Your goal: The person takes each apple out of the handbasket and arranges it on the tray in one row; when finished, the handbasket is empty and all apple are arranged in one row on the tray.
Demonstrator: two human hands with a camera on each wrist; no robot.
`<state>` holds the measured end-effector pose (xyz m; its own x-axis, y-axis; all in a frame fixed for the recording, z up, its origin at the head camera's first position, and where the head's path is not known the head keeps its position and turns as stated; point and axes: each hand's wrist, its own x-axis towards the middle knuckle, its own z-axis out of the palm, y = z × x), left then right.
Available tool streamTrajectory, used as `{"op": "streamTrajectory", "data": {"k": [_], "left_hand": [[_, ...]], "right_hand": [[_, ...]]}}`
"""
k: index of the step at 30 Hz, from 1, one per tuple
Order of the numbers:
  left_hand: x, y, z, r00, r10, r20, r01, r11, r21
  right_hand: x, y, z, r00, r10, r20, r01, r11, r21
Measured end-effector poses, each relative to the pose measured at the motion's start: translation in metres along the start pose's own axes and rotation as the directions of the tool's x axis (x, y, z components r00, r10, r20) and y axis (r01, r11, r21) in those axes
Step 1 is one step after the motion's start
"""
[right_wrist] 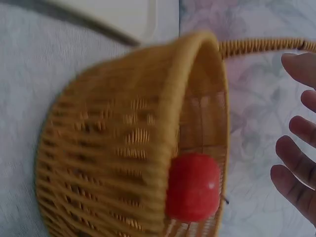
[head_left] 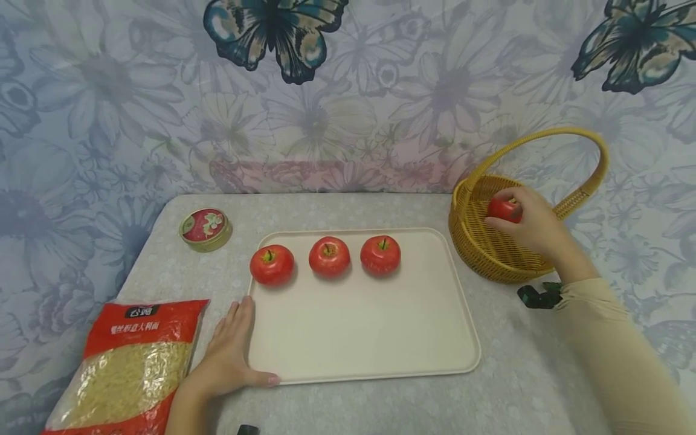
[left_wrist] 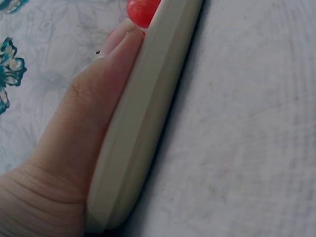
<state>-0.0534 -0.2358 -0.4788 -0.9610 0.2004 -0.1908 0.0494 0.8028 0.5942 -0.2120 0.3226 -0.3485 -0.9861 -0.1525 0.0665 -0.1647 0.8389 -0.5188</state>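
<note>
My left hand (head_left: 228, 353) rests at the near left corner of a cream tray (head_left: 359, 338), fingers straight along its left side and thumb along the front edge. In the left wrist view the thumb (left_wrist: 84, 108) lies against the tray's rim (left_wrist: 143, 113). Three red apples (head_left: 272, 266) sit in a row along the tray's far side. My right hand (head_left: 535, 223) is over a wicker basket (head_left: 489, 260). Another red apple (right_wrist: 193, 187) lies inside the basket; in the right wrist view the right hand's spread fingers (right_wrist: 298, 143) are apart from it.
A bag of pasta (head_left: 136, 362) lies at the left, near the left forearm. Behind it stands a round tin (head_left: 205, 229). The basket's tall handle (head_left: 544, 133) arches over it. A dark green object (head_left: 538, 296) is by the right sleeve. A patterned cloth hangs behind the table.
</note>
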Motion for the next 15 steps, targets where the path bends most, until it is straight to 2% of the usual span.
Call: {"op": "streamTrajectory", "data": {"k": [5, 10, 15], "left_hand": [[0.0, -0.001, 0.001, 1.0, 0.01, -0.006, -0.01, 1.0, 0.007], [0.001, -0.002, -0.001, 1.0, 0.022, -0.003, -0.022, 1.0, 0.004], [0.004, -0.005, -0.002, 1.0, 0.012, 0.001, -0.012, 1.0, 0.016]], "right_hand": [[0.021, 0.024, -0.007, 0.997, 0.053, 0.049, -0.054, 0.998, 0.017], [0.038, 0.04, -0.011, 0.994, 0.074, 0.081, -0.068, 0.995, -0.076], [0.048, 0.048, -0.013, 0.979, 0.136, 0.153, -0.116, 0.984, -0.132]]}}
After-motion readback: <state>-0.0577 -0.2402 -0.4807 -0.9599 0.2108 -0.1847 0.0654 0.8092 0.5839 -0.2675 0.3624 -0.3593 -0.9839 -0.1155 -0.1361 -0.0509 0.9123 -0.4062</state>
